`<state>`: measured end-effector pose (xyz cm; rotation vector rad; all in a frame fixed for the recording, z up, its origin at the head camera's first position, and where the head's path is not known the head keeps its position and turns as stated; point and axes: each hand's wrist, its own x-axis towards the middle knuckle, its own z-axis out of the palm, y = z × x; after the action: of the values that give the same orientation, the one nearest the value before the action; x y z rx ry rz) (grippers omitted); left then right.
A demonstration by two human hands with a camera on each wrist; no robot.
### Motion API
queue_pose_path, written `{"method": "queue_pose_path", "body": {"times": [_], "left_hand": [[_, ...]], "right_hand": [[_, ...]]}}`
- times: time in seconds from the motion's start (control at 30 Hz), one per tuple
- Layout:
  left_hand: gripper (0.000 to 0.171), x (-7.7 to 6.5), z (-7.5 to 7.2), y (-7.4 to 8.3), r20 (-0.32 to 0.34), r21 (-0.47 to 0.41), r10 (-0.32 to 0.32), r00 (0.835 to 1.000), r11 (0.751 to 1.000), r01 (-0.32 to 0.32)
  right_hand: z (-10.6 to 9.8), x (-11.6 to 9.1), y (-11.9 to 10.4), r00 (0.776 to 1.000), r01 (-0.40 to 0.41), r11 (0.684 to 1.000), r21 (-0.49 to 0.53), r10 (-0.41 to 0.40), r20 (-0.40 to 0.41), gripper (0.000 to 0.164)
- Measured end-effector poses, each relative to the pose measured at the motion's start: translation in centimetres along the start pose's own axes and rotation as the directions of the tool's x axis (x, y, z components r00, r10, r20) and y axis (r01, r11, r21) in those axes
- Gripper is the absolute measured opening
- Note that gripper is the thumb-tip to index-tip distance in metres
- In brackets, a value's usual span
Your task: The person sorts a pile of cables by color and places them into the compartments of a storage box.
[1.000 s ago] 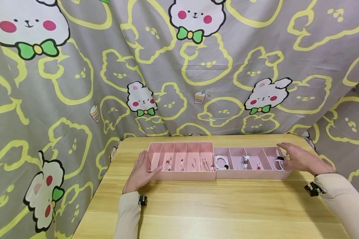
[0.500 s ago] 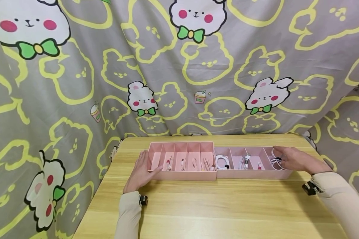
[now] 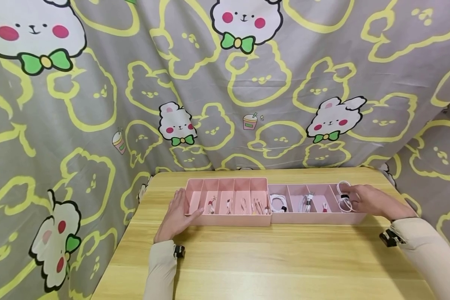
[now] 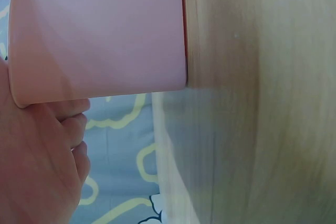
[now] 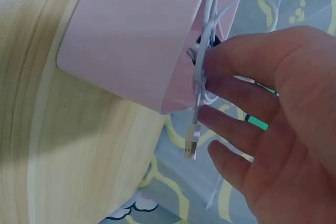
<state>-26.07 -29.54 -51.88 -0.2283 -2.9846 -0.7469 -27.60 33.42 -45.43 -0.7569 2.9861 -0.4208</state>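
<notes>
My right hand pinches a coiled white USB cable between thumb and fingertips, at the right-end compartment of the mauve-pink divided box. A black strap binds the coil. In the right wrist view, the metal USB plug dangles below the fingers, beside the box's corner. My left hand rests against the left end of the salmon-pink divided box, its fingers along the end wall and thumb stretched by the front. In the left wrist view this box's smooth wall fills the upper left.
Both boxes stand in a row on the wooden table, near its back edge. Other coiled cables, one a white coil, lie in several compartments. A patterned grey curtain hangs close behind and at both sides.
My right hand has shifted slightly left with the cable, whose coil now rises upright above the end compartment's back rim. My left hand has stayed in place.
</notes>
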Motion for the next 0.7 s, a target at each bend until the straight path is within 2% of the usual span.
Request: {"method": "queue_pose_path", "body": {"times": [0.13,0.23,0.33,0.4,0.5,0.6,0.7], "left_hand": [[0.117,-0.1,-0.1,-0.1,0.006,-0.003,-0.006,1.000,1.000,0.006],[0.117,-0.1,-0.1,0.0,0.003,-0.007,-0.008,1.000,1.000,0.008],[0.117,-0.1,-0.1,0.0,0.007,-0.007,-0.010,1.000,1.000,0.011],[0.117,-0.1,-0.1,0.0,0.006,-0.007,-0.012,1.000,1.000,0.012],[0.117,-0.1,-0.1,0.1,0.003,-0.012,-0.010,1.000,1.000,0.010],[0.117,-0.1,-0.1,0.2,0.000,-0.018,-0.011,1.000,1.000,0.011],[0.117,-0.1,0.0,0.2,0.001,-0.014,-0.011,1.000,1.000,0.011]], "right_hand": [[0.0,-0.1,-0.1,1.000,-0.004,1.000,0.009,0.004,0.020,0.040],[0.3,-0.1,0.1,0.996,0.088,0.995,-0.051,-0.089,-0.021,0.032],[0.8,0.0,0.4,0.975,0.196,0.972,-0.133,-0.207,-0.074,0.024],[1.1,0.1,0.4,0.966,0.227,0.958,-0.176,-0.245,-0.087,0.017],[1.1,0.4,0.0,0.977,0.188,0.962,-0.197,-0.204,-0.062,0.012],[0.8,0.4,-0.5,0.991,0.124,0.971,-0.202,-0.130,-0.015,0.018],[0.5,0.5,-0.8,0.994,0.103,0.971,-0.217,-0.110,-0.020,0.023]]}}
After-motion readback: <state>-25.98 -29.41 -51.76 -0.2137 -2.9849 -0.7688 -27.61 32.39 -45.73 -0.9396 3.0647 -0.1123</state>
